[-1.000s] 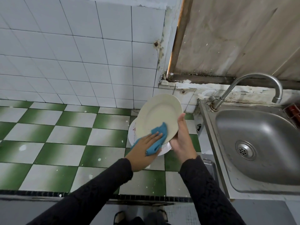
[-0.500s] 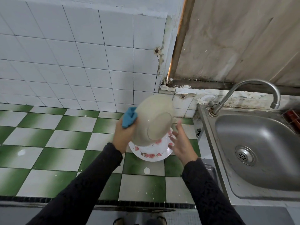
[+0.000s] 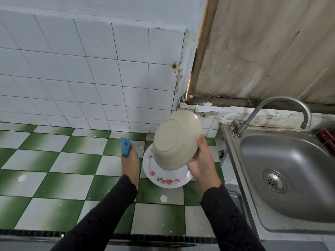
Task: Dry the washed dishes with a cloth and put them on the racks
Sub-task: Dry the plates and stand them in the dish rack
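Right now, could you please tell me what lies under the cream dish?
A floral plate lies on the counter below the cream dish, which the right hand holds. The dish covers the plate's far half.

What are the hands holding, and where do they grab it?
The right hand holds the cream dish by its lower right rim. The left hand grips a bunched blue cloth.

One cream plate [image 3: 175, 140], one floral plate [image 3: 168, 182], one cloth [image 3: 125, 147], one sink [image 3: 290, 153].
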Action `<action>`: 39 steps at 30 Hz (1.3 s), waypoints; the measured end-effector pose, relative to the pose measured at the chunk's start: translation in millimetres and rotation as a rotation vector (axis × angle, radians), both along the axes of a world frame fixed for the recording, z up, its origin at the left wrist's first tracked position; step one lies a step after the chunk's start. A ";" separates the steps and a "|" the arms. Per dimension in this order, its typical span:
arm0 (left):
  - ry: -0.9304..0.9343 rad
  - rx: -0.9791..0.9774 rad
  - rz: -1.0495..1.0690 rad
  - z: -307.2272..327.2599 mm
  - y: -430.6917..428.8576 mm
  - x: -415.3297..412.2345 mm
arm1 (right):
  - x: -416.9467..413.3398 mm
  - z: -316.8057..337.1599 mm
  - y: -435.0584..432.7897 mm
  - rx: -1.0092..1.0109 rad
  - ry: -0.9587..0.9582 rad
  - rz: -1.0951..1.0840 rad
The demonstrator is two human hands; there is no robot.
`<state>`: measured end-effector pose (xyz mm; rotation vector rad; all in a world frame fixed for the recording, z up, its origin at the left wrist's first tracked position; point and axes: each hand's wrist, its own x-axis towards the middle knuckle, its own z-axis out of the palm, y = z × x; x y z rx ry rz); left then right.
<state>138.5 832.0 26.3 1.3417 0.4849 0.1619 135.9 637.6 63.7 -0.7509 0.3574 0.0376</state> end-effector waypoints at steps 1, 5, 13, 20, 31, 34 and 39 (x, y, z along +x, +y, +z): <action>-0.048 0.053 -0.006 1.9 -7.4 -5.3 | 0.1 1.9 2.9 -0.053 -0.005 0.009; -0.217 0.171 -0.329 22.5 -44.1 -24.8 | -4.0 -4.1 25.8 -0.284 0.005 0.108; -0.449 0.654 -0.553 21.2 -43.4 33.5 | -8.2 -2.1 30.1 -0.418 0.028 0.217; -0.502 0.825 -0.654 24.5 -45.6 12.8 | -6.8 -2.5 20.7 -0.342 0.055 0.173; -0.303 0.628 -0.580 14.4 -32.3 36.8 | -9.7 5.9 16.4 -0.344 0.024 0.172; -0.583 0.967 -0.694 14.4 -44.5 20.2 | -9.1 3.4 21.9 -0.264 0.049 0.133; -0.390 0.518 -0.593 28.4 -39.3 37.9 | -5.9 8.6 12.5 -0.198 0.038 0.124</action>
